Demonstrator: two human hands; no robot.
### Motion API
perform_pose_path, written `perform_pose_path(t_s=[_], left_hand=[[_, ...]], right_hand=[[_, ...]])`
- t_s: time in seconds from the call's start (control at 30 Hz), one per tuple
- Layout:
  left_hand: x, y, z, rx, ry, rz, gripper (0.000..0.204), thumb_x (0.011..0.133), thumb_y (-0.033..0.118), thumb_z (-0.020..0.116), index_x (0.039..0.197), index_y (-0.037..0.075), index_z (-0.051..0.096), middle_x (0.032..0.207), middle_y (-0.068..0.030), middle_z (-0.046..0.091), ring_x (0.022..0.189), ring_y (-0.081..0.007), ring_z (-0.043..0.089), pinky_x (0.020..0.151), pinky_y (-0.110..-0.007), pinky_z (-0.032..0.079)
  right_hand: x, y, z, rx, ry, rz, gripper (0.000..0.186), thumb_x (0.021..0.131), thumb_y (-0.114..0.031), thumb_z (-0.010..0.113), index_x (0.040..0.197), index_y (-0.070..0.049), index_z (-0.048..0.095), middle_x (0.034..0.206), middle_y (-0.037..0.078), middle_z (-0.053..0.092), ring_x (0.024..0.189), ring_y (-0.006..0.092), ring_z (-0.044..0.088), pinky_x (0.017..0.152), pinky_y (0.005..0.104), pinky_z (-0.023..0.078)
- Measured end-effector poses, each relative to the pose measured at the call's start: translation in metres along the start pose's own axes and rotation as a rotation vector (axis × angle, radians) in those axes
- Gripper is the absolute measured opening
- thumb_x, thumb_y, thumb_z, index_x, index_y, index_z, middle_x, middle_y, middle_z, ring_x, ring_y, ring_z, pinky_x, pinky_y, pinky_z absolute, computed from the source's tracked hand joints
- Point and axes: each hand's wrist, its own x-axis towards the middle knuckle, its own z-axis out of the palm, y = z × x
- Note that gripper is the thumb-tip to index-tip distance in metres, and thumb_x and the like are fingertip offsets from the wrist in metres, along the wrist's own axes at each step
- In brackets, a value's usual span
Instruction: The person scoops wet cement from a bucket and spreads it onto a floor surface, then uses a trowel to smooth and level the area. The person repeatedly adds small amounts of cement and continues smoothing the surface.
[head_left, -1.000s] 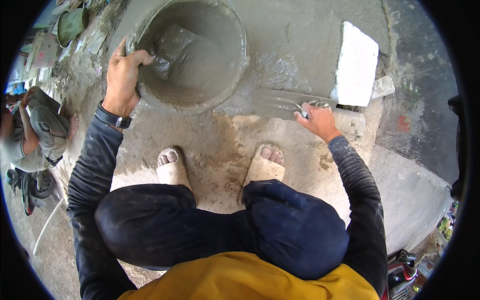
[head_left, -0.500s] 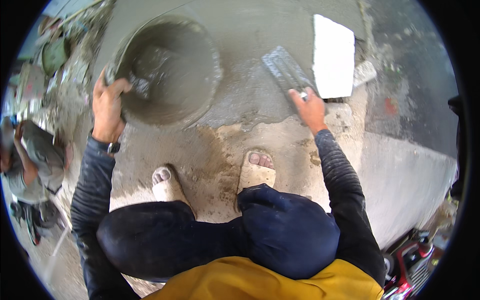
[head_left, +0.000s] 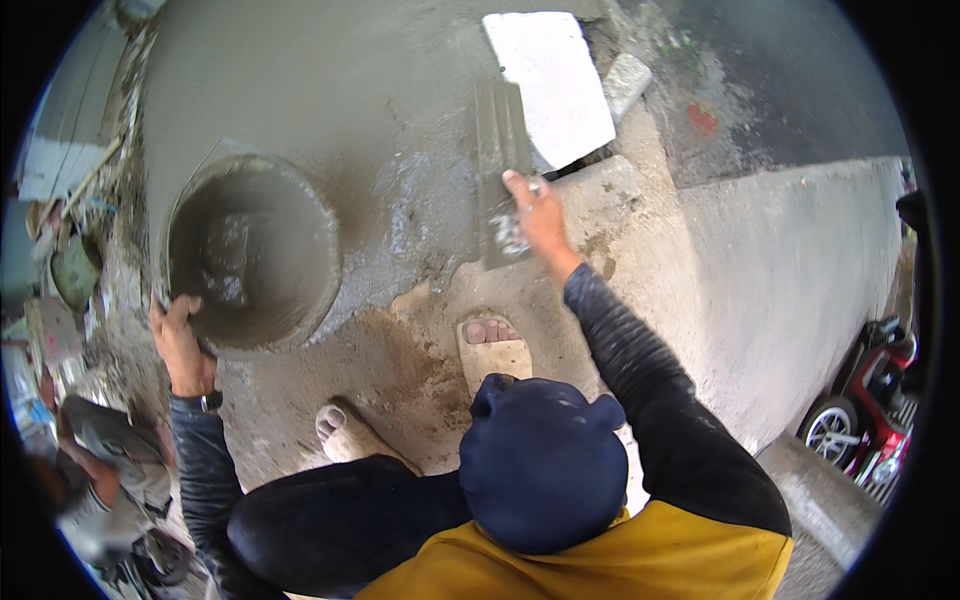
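Observation:
My left hand [head_left: 182, 345] grips the near left rim of a round bucket [head_left: 325, 262], thumb over the edge. Wet grey mortar [head_left: 232, 262] lies inside it, and its wire handle rests toward the far side. In my right hand [head_left: 543, 222] is a plastering trowel [head_left: 502, 130], a long flat blade smeared with mortar. Its blade points away from me, over the wet mortar layer [head_left: 400, 110] on the ground. Whether the blade touches that surface, I cannot tell. Just right of the trowel lies a white foam block [head_left: 555, 85].
A small pale block [head_left: 627, 82] sits right of the foam. Beyond the ledge [head_left: 790, 270] at right stands a red motorbike [head_left: 870, 420]. Another person [head_left: 120, 450] is at the left edge. Rubble and a green container [head_left: 75, 272] line the left side.
The bucket and my left hand now appear lower and further left. The trowel has turned from a slant to nearly straight ahead. My whole view has shifted, so the foam block appears further left.

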Motion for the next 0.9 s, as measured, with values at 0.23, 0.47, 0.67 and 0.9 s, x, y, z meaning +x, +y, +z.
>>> perform_pose_path(t_s=[0.23,0.47,0.67,0.9], left_hand=[[0.019,0.016,-0.040,0.063,-0.003,0.020,0.028,0.083,0.003,0.059,0.111,0.002,0.057,0.083,-0.0011,0.055,0.080,-0.0139,0.054,0.081,-0.030,0.046],[0.021,0.021,-0.092,0.163,0.075,0.082,0.020,0.084,0.004,0.058,0.104,0.003,0.059,0.086,-0.0013,0.054,0.080,-0.0144,0.053,0.081,-0.030,0.045],[0.023,0.006,-0.107,0.125,0.083,0.107,0.023,0.082,0.004,0.059,0.106,0.003,0.058,0.086,-0.0013,0.054,0.080,-0.0148,0.052,0.081,-0.031,0.045],[0.017,-0.008,-0.118,-0.020,0.053,-0.016,0.020,0.082,0.005,0.059,0.102,0.004,0.057,0.086,-0.0010,0.055,0.081,-0.0150,0.054,0.081,-0.031,0.046]], right_hand=[[-0.090,0.036,0.081,0.686,0.192,0.184,0.033,0.099,-0.041,0.061,0.096,-0.011,0.048,0.064,0.000,0.044,0.046,0.0136,0.047,0.042,0.0332,0.046],[-0.061,0.076,0.124,0.846,0.461,0.318,0.032,0.098,-0.040,0.060,0.098,-0.011,0.046,0.066,0.003,0.044,0.048,0.0175,0.047,0.043,0.0365,0.044],[-0.025,0.056,0.177,0.745,0.145,0.110,0.031,0.098,-0.040,0.059,0.096,-0.011,0.047,0.064,0.002,0.045,0.045,0.0155,0.044,0.041,0.0357,0.041],[-0.021,0.051,0.149,0.723,0.533,0.224,0.044,0.097,-0.045,0.058,0.107,-0.002,0.052,0.074,0.006,0.052,0.050,0.0163,0.051,0.043,0.0365,0.045]])
